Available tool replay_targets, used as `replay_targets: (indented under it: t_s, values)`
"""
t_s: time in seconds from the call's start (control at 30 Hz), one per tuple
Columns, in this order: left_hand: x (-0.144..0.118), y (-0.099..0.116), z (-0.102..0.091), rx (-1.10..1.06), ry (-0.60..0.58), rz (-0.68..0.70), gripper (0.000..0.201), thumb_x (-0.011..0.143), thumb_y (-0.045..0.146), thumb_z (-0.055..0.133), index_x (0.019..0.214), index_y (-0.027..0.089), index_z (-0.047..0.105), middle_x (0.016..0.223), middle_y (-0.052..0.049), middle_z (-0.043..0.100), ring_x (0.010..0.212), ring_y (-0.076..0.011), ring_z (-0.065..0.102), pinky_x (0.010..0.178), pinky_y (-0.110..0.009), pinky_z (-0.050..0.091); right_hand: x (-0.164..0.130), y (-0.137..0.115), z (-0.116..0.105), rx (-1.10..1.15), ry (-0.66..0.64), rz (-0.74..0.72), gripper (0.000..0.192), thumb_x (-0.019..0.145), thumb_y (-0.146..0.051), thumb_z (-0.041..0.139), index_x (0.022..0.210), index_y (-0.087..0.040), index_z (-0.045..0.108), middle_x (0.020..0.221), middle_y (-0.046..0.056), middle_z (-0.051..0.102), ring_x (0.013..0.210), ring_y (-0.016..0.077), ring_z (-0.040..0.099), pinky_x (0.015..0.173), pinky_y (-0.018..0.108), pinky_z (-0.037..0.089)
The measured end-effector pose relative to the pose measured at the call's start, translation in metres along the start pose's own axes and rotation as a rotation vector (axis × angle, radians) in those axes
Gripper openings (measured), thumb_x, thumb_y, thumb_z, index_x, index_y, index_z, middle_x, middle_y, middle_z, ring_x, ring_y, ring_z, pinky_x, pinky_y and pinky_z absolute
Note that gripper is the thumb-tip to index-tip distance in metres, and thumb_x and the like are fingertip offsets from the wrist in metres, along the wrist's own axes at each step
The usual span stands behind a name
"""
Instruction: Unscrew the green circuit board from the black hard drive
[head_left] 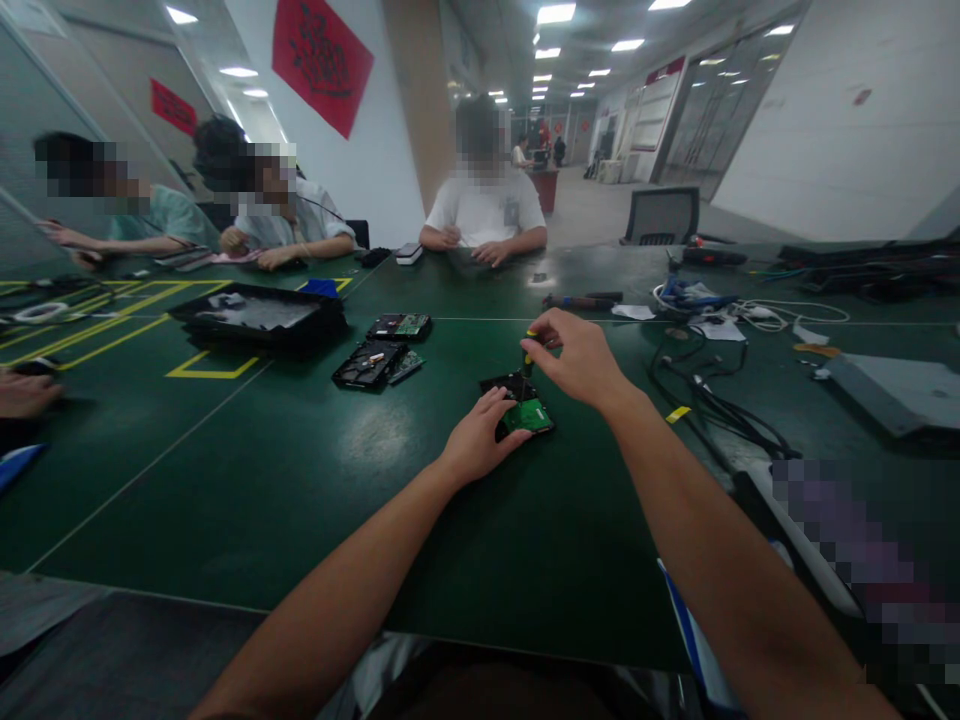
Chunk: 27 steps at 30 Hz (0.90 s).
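A hard drive (534,416) lies on the green table with its green circuit board facing up. My left hand (481,436) grips its near left side, thumb along the front edge and fingers over the far left part. From above, my right hand (576,352) pinches the handle of a black and yellow screwdriver (527,358). The screwdriver stands nearly upright, its shaft reaching down to the circuit board. Whether the tip sits in a screw is too small to tell. Left of my hands lie another hard drive (399,326), an opened drive (367,364) and a loose circuit board (407,367).
A black tray (259,318) stands at the left. Black cables (720,410), white cables (757,313) and a grey metal box (900,392) occupy the right. Dark-handled tools (583,300) lie beyond my right hand. A person (486,205) sits opposite; two others sit at the far left.
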<state>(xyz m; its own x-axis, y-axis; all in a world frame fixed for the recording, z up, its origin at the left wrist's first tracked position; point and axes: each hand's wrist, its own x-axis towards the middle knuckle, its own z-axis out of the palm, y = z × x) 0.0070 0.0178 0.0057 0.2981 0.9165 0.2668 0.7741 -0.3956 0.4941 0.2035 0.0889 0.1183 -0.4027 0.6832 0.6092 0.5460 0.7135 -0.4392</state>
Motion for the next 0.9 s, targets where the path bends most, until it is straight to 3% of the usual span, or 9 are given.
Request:
replay_targets:
  t_s: [0.63,0.9]
  values:
    - [-0.0008,0.0018,-0.0017,-0.006,-0.006,0.001,0.060,0.094,0.057,0.061,0.142,0.022,0.056,0.162,-0.010,0.042,0.154,-0.0262,0.032,0.126,-0.045,0.031,-0.0001,-0.0003,-0.0012,0.030,0.023,0.048,0.013,0.088,-0.029,0.068,0.096,-0.024,0.059,0.095,0.006,0.072,0.087,0.0240,0.068,0.080,0.040,0.054]
    - [0.0004,0.0001,0.0005,-0.003,-0.006,0.003,0.059,0.094,0.057,0.062,0.142,0.023,0.056,0.162,-0.009,0.041,0.153,-0.0262,0.033,0.126,-0.046,0.031,-0.0004,0.0017,-0.0016,-0.009,0.003,-0.016,0.014,0.089,-0.028,0.065,0.102,-0.023,0.062,0.103,0.007,0.070,0.091,0.0239,0.066,0.086,0.041,0.053]
